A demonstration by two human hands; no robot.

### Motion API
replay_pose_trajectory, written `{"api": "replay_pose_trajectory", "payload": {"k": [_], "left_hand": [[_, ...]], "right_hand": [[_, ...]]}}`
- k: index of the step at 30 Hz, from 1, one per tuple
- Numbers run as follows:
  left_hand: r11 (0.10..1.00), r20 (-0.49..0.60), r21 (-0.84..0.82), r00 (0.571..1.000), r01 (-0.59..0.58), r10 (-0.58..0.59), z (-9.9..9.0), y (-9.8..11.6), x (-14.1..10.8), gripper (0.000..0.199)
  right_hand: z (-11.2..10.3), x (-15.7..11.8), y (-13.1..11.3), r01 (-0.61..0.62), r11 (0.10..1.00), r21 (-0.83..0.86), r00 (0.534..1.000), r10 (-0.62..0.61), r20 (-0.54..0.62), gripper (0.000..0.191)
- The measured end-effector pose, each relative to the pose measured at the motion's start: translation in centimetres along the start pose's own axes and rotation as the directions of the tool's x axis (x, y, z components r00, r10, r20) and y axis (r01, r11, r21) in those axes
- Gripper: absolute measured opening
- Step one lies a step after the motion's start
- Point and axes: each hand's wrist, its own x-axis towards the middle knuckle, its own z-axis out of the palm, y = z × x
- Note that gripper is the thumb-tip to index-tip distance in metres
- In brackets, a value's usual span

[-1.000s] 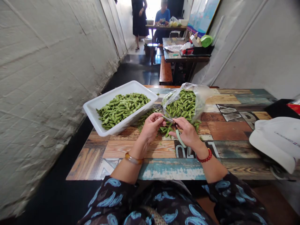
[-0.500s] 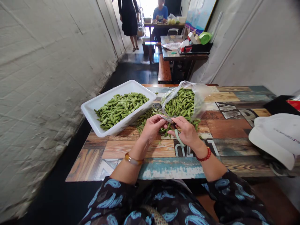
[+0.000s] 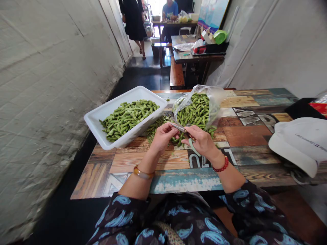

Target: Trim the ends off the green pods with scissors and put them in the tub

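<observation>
My right hand [image 3: 200,139] is closed around a pair of scissors [image 3: 194,148] with pale green handles, the blades pointing left. The fingers of my left hand [image 3: 163,136] pinch together at the blade tips, on what looks like an edamame pod mostly hidden by them. Just beyond my hands, a clear plastic bag [image 3: 216,102] lies open toward me, full of edamame pods [image 3: 192,110]. To the left stands a white plastic tub [image 3: 95,124] with a heap of pods [image 3: 130,117] in it. Trimmings [image 3: 155,129] and loose pods lie between tub and bag.
A white cap [image 3: 298,141] rests at the right of the patterned table [image 3: 255,137], near a black tray [image 3: 298,110]. Farther back are a bench [image 3: 176,73] and another table with a green bowl [image 3: 220,36]. One person walks by the left wall; another sits at the back.
The view has shifted slightly. Both hands stay together at the scissors, whose blades remain by my left fingertips. The walking person in the background has taken a step.
</observation>
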Motion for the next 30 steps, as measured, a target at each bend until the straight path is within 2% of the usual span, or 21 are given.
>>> {"api": "replay_pose_trajectory", "payload": {"k": [5, 10, 12, 13, 15, 18, 20, 23, 25, 27, 30], "left_hand": [[0.999, -0.013, -0.026, 0.999, 0.044, -0.045, 0.1, 0.5, 0.0, 0.025], [0.995, -0.064, -0.094, 0.997, 0.032, -0.038, -0.8, 1.5, 0.3, 0.019], [1.000, -0.103, 0.013, 0.995, -0.002, 0.004, -1.4, 1.8, 0.4, 0.012], [0.992, -0.110, 0.129, 0.994, -0.015, 0.029, -1.8, 1.8, 0.5, 0.009], [0.902, -0.061, 0.429, 0.995, -0.043, 0.077, -2.5, 1.9, 0.5, 0.007], [0.634, 0.079, 0.767, 0.995, -0.100, 0.061, -3.4, 1.6, 0.6, 0.011], [0.492, 0.130, 0.862, 0.991, -0.123, 0.020, -3.9, 1.3, 0.6, 0.015], [0.381, 0.179, 0.913, 0.983, -0.149, -0.043, -4.1, 0.7, 0.7, 0.021], [0.372, 0.199, 0.913, 0.979, -0.167, -0.051, -4.0, 0.3, 0.7, 0.021], [0.414, 0.194, 0.894, 0.981, -0.171, -0.014, -3.8, 0.1, 0.8, 0.015], [0.576, 0.146, 0.802, 0.987, -0.155, 0.063, -3.4, 0.3, 0.9, 0.005]], "right_hand": [[0.0, 0.0, 0.2, -0.040, 0.999, 0.016, 0.999, 0.040, 0.007, 0.038], [0.0, 0.1, 0.9, -0.134, 0.990, 0.042, 0.984, 0.137, -0.111, 0.042], [-0.1, 0.1, 1.2, -0.157, 0.986, 0.060, 0.977, 0.164, -0.139, 0.043], [-0.1, 0.2, 1.2, -0.163, 0.984, 0.070, 0.974, 0.172, -0.145, 0.043], [-0.1, 0.2, 1.3, -0.169, 0.982, 0.084, 0.973, 0.180, -0.144, 0.044], [0.1, 0.2, 1.3, -0.175, 0.981, 0.088, 0.974, 0.186, -0.131, 0.045], [0.2, 0.2, 1.4, -0.178, 0.980, 0.093, 0.974, 0.189, -0.127, 0.045], [0.3, 0.1, 1.5, -0.167, 0.981, 0.100, 0.976, 0.179, -0.122, 0.044], [0.4, 0.1, 1.5, -0.150, 0.984, 0.095, 0.978, 0.162, -0.129, 0.043], [0.5, 0.1, 1.6, -0.138, 0.986, 0.088, 0.980, 0.149, -0.132, 0.044], [0.5, 0.1, 1.6, -0.133, 0.988, 0.080, 0.982, 0.143, -0.127, 0.044]]}}
